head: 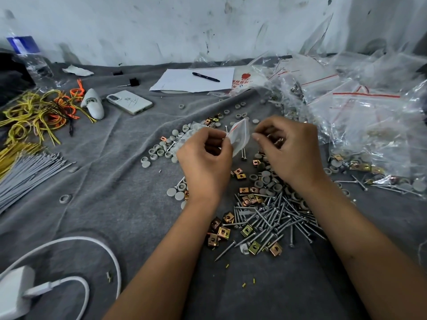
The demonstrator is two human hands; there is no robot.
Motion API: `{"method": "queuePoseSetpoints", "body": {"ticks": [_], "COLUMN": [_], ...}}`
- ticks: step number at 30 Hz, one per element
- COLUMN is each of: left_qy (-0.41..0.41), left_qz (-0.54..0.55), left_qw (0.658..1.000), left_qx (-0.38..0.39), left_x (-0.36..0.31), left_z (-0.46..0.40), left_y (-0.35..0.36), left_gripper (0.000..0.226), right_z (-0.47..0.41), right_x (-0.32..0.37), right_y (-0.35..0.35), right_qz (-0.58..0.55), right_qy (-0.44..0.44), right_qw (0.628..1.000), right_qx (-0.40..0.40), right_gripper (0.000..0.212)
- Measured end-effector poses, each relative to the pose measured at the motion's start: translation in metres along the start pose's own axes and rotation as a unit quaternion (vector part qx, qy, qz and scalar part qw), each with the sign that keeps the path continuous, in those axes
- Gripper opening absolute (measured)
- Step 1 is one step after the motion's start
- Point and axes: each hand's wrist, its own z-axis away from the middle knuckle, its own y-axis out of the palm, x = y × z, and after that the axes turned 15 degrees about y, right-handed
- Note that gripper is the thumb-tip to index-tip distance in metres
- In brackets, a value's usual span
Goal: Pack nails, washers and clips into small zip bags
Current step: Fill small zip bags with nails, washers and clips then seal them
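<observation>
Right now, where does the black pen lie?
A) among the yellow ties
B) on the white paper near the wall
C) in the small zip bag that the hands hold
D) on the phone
B: the black pen lies on the white paper near the wall, apart from the phone.

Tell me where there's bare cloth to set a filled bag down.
Bare cloth lies left of the washers, between the grey ties and the white cable. Crowded: the nail pile and the bag heap on the right.
</observation>
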Motion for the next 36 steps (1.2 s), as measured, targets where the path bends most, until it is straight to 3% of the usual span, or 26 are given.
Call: {"method": "queuePoseSetpoints", "body": {"ticks": [3,8,15,18,22,26,36], "left_qy": [0.001,-0.013,-0.013,-0.019,-0.020,-0.003,0.004], "left_qz": [-0.002,-0.004,0.000,0.002,0.000,-0.002,0.013], "left_qw": [1.000,1.000,1.000,1.000,1.000,1.000,0.999], "left_qx": [-0.013,-0.025,-0.021,-0.020,-0.010,0.022,0.036], "left_x": [-0.001,-0.002,-0.003,-0.003,-0.002,-0.002,-0.003], "left_z": [-0.001,-0.003,-0.002,-0.002,-0.002,0.000,0.002], "left_y": [-0.001,-0.001,-0.002,-0.002,-0.002,-0.001,-0.001], "left_gripper": [0.015,0.015,0.016,0.017,0.017,0.014,0.011], "right_z": [-0.001,-0.001,-0.002,0.000,0.001,0.001,0.005], "right_x": [-0.004,-0.005,-0.003,-0.002,0.004,0.008,0.009], "right_y": [-0.003,0.004,0.002,0.002,-0.002,-0.001,0.003], "right_qz": [0.060,0.210,0.179,0.150,0.026,0.003,0.003], "right_qy": [0.009,-0.061,-0.035,-0.022,-0.012,-0.048,-0.017], "right_qw": [0.994,0.936,0.924,0.936,0.977,0.991,0.995], "right_qx": [0.092,0.275,0.337,0.318,0.212,0.125,0.095], "right_gripper": [0.008,0.025,0.012,0.010,0.011,0.013,0.024]}}
